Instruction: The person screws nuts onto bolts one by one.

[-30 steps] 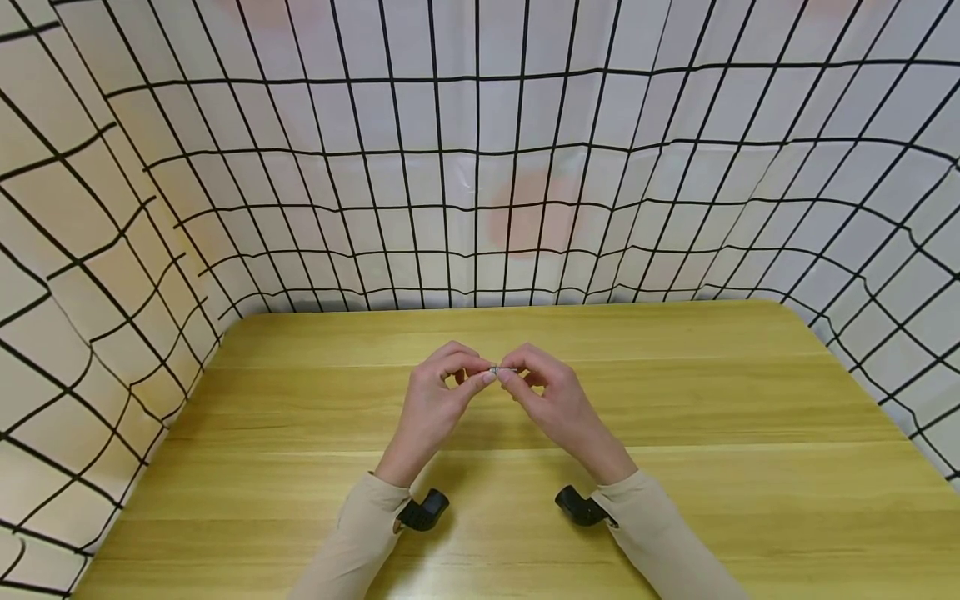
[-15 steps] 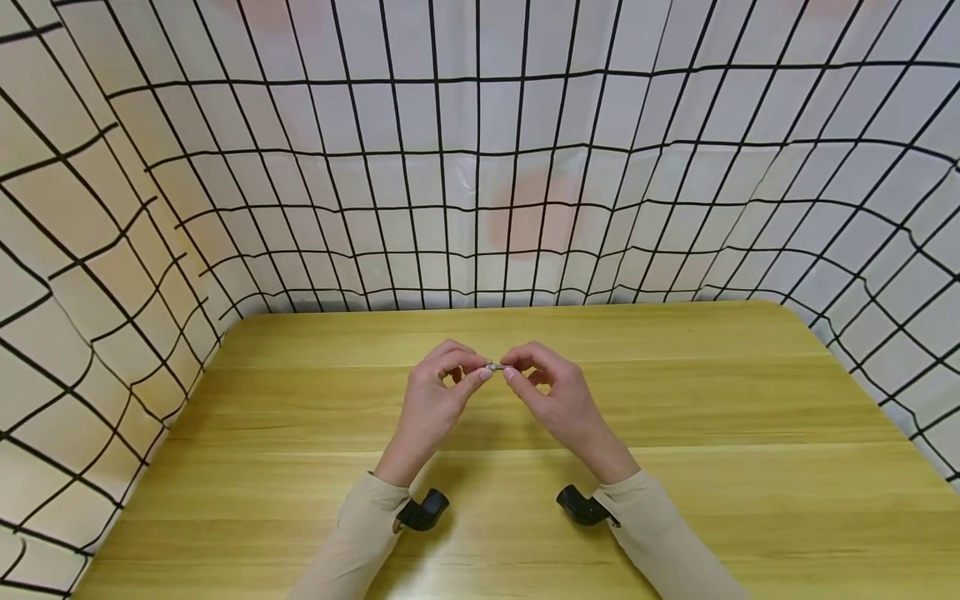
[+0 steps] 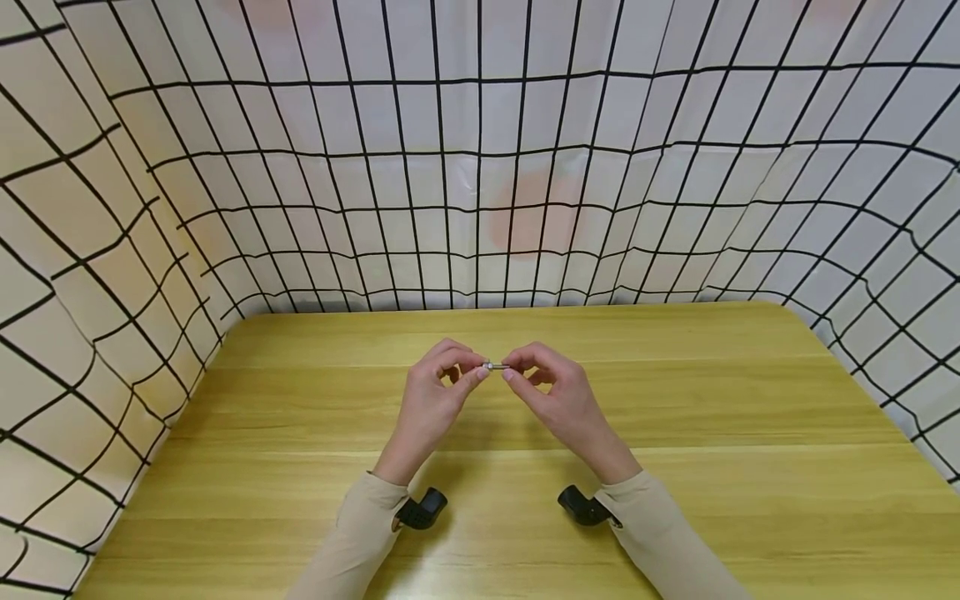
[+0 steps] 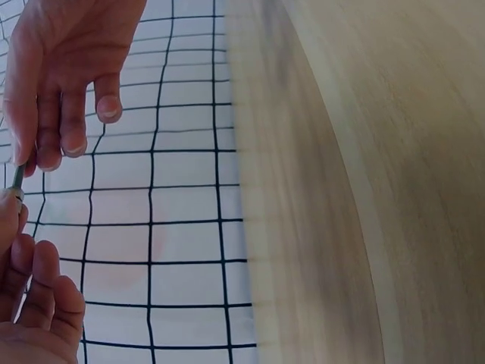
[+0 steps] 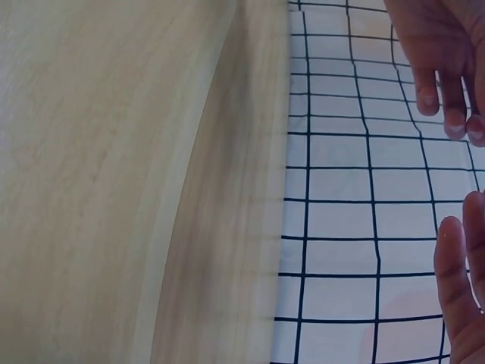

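Observation:
A small silver bolt (image 3: 492, 367) lies level between my two hands, held above the table, with a wider collar like a nut near its left end. My left hand (image 3: 431, 398) pinches that wider end between thumb and forefinger. At the thin right end, my right hand (image 3: 561, 400) has thumb and forefinger on the shank. The left wrist view shows the shank (image 4: 19, 176) running between both hands' fingertips, its ends covered by them. Only the other fingers of the hands show in the right wrist view, where the bolt is out of sight.
Below the hands is a wooden table (image 3: 720, 375) with a light grain. White sheeting with a black grid net (image 3: 540, 179) surrounds its back and sides. Each sleeve carries a black wrist camera, one at the left cuff (image 3: 422, 509) and one at the right cuff (image 3: 583, 506).
The fingertips have drawn slightly apart, the left hand shifting a little left, so more of the bolt shows between them. Right thumb and forefinger are now nearer the thin end.

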Demonstrator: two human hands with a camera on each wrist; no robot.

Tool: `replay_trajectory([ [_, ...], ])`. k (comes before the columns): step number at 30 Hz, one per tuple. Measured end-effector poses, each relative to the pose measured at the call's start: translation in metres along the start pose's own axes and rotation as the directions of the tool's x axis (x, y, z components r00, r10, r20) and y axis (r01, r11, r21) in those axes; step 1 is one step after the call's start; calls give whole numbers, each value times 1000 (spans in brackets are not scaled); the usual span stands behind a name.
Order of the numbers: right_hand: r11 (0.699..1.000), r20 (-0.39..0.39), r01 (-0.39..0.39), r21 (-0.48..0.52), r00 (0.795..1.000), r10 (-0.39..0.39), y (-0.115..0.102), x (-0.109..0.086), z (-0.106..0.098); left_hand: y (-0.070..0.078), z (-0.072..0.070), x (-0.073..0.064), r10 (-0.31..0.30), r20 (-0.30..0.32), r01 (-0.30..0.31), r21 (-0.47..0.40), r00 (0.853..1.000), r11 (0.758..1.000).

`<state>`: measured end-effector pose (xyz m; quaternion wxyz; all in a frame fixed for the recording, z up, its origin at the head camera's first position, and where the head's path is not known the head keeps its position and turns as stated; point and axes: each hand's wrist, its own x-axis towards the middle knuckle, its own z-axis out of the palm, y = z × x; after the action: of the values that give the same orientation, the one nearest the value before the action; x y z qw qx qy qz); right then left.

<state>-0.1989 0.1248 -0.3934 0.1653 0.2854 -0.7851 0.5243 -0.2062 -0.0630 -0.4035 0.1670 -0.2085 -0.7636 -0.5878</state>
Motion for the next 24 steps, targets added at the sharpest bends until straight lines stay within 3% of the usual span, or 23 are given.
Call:
replay_trajectory([
  [6, 998, -2, -60, 22, 998, 60, 19, -2, 5, 0, -1, -1, -23, 2, 23, 18, 1000, 1000],
  [14, 976, 4, -175, 131, 984, 176, 18, -3, 8, -1, -2, 0, -65, -1, 65, 10, 998, 998],
  [24, 956, 33, -267, 122, 964, 265, 17, -4, 6, -5, 0, -1, -85, 15, 85, 10, 996, 996],
])
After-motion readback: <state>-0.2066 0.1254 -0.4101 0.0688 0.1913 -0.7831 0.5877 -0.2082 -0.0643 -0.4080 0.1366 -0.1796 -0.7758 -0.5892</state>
